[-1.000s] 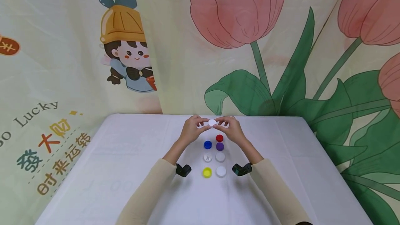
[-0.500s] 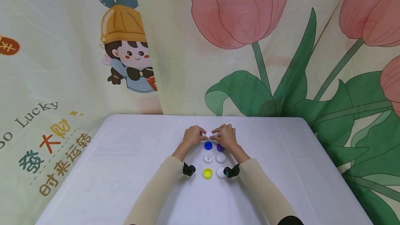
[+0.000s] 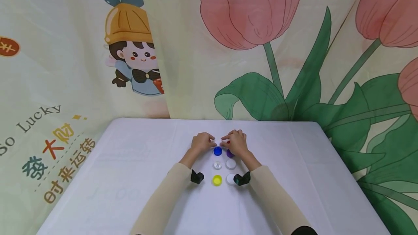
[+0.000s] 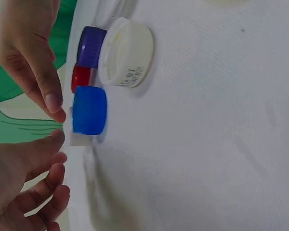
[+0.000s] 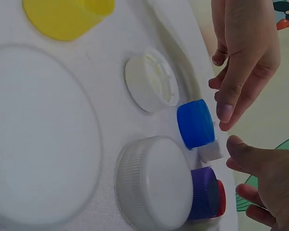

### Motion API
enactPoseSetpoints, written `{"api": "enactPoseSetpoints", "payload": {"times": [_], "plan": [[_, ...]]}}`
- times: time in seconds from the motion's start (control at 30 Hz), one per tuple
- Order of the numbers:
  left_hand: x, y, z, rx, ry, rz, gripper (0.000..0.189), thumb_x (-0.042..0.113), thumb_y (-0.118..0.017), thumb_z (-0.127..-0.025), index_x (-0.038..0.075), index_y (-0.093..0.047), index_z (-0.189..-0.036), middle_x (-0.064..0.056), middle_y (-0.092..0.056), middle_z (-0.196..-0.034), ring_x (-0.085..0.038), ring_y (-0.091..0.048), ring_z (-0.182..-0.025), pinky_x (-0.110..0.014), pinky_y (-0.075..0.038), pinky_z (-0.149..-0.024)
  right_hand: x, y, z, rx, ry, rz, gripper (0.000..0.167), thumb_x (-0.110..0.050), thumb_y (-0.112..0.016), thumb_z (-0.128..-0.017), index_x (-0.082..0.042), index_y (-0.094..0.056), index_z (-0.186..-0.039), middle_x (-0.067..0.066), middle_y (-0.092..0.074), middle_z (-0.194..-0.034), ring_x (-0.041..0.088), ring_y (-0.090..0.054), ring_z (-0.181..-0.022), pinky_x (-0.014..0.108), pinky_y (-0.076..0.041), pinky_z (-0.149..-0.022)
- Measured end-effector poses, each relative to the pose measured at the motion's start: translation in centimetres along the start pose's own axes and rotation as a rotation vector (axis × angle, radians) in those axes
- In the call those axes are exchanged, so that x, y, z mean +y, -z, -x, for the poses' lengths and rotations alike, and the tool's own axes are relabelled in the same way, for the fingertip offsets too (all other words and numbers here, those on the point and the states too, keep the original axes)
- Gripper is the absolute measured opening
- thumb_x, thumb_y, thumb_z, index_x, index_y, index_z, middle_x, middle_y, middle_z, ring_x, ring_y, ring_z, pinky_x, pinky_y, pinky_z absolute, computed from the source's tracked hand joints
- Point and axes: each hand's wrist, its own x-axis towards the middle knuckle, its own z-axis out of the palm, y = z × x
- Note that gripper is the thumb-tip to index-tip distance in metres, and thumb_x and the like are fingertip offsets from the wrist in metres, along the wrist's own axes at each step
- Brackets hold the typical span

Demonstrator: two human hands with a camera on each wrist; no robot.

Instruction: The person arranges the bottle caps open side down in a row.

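Observation:
A small white cap lies on the table behind the blue bottle cap, which mostly hides it in both wrist views. My left hand hovers on its left, fingertips apart from it and fingers loosely bent. On the other side my right hand holds nothing, its thumb and index finger close over the caps. Under that hand are a red cap and a purple cap, both partly covered in the head view.
Nearer the body are an upturned white cap, a ribbed white lid, a yellow cap and another white lid, partly behind the right wrist camera. The white-covered table meets a printed cloth backdrop.
Both hands have come down toward the body with the white cap, set it behind the blue cap and let go. Their fingertips are now spread slightly apart.

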Motion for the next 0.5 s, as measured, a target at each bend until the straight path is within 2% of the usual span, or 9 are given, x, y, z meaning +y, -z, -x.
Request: {"api": "enactPoseSetpoints", "payload": {"times": [0.1,0.17,0.33,0.4,0.5], "plan": [[-0.1,0.6,0.6,0.028,0.006,-0.011,0.027,0.025,-0.072,-0.081,0.012,-0.071,-0.105,0.002,-0.058,-0.070,-0.015,-0.052,-0.068,-0.036,-0.039,-0.072,-0.1,0.6,0.4,0.045,0.012,-0.017,0.020,-0.032,-0.070,-0.082,-0.021,-0.074,-0.099,0.005,-0.059,-0.105,0.025,-0.042,-0.100,0.046,-0.029,-0.090],[-0.3,1.0,1.0,0.022,0.013,-0.018,0.026,0.024,-0.072,-0.081,0.013,-0.071,-0.104,0.002,-0.057,-0.070,-0.014,-0.051,-0.067,-0.034,-0.039,-0.069,-0.1,1.1,0.7,0.062,0.023,-0.023,0.014,-0.028,-0.070,-0.082,-0.022,-0.075,-0.094,0.004,-0.059,-0.102,0.024,-0.043,-0.099,0.046,-0.029,-0.089],[-0.5,1.7,2.0,-0.090,0.001,-0.019,0.028,0.024,-0.074,-0.078,0.013,-0.071,-0.103,0.002,-0.058,-0.073,-0.014,-0.051,-0.068,-0.031,-0.040,-0.065,-0.4,2.1,1.6,0.020,0.062,0.020,0.012,-0.030,-0.075,-0.077,-0.023,-0.075,-0.087,0.004,-0.059,-0.100,0.025,-0.044,-0.100,0.051,-0.026,-0.093],[-0.3,1.8,2.2,-0.143,-0.006,0.001,0.030,0.024,-0.075,-0.077,0.012,-0.071,-0.104,0.002,-0.058,-0.075,-0.014,-0.051,-0.069,-0.030,-0.041,-0.064,-0.7,2.3,1.9,-0.010,0.077,0.052,0.015,-0.032,-0.077,-0.074,-0.023,-0.076,-0.087,0.005,-0.058,-0.102,0.027,-0.043,-0.102,0.054,-0.023,-0.096],[0.0,1.5,2.4,-0.188,-0.009,0.018,0.031,0.025,-0.076,-0.076,0.011,-0.070,-0.104,0.002,-0.059,-0.075,-0.015,-0.051,-0.068,-0.029,-0.042,-0.062,-1.1,2.3,2.2,-0.055,0.095,0.108,0.018,-0.033,-0.077,-0.072,-0.024,-0.076,-0.088,0.006,-0.056,-0.106,0.028,-0.040,-0.107,0.057,-0.016,-0.100]]}}
